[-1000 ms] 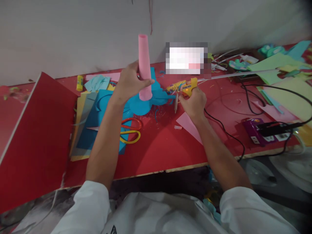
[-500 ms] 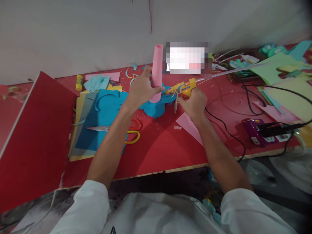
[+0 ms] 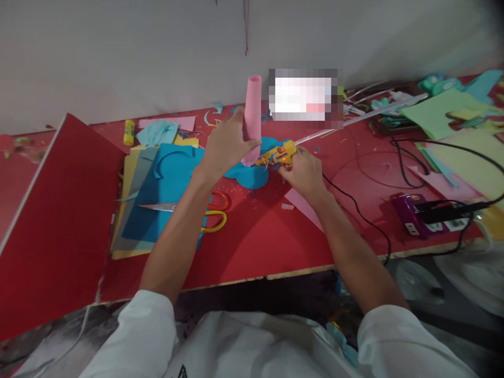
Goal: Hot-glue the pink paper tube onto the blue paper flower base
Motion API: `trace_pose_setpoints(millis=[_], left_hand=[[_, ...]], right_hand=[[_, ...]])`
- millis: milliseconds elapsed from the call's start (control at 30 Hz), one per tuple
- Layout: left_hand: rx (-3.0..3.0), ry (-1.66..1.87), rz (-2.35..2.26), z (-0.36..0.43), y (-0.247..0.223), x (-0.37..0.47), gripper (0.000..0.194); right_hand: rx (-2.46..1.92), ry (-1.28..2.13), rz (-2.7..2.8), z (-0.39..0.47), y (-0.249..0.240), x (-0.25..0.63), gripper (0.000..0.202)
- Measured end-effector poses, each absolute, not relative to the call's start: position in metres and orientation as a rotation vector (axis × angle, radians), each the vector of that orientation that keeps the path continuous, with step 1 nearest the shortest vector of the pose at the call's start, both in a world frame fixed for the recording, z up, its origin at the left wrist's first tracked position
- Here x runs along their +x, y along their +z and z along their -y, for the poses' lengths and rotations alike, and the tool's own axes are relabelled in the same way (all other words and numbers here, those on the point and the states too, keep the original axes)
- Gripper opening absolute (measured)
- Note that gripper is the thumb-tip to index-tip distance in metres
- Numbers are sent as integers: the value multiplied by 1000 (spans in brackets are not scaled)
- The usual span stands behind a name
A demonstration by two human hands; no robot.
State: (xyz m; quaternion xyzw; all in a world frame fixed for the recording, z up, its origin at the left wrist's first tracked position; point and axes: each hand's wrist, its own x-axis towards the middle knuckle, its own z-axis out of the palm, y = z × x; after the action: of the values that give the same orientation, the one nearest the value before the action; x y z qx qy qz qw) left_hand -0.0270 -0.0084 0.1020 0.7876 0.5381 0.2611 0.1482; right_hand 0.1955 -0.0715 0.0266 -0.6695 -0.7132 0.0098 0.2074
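My left hand (image 3: 226, 147) grips a pink paper tube (image 3: 252, 113) that stands upright on a blue flower-shaped cutout (image 3: 252, 170) on the red table (image 3: 255, 236). In my right hand (image 3: 303, 170) is a yellow glue gun (image 3: 277, 154), its nozzle pointing left at the foot of the tube. A black cord (image 3: 356, 210) runs from the gun toward the right.
Orange-and-yellow scissors (image 3: 208, 212) lie on stacked blue and yellow sheets (image 3: 157, 194) under my left forearm. A red board (image 3: 55, 220) leans at the left. A purple power strip (image 3: 427, 215), cables and green paper (image 3: 444, 107) crowd the right. A pink scrap (image 3: 305, 205) lies below my right hand.
The tube and blue cutout moved right and down onto the table. My right hand brought the glue gun left, up to the tube's base.
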Motion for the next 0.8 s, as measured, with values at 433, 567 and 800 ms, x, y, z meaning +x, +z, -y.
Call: trace_pose_setpoints(millis=[433,567,800], left_hand=[[2275,777,-1486,7,99,-26,50],[2268,733,-1491,10,105,-26,50],[2264,714,-1532,12,107,-27,51]], right_hand=[[-1839,39,2112,71,28,197,39],[-1839,27,2132,72,27,198,40],[-1840,33,2158,70,27,204,38]])
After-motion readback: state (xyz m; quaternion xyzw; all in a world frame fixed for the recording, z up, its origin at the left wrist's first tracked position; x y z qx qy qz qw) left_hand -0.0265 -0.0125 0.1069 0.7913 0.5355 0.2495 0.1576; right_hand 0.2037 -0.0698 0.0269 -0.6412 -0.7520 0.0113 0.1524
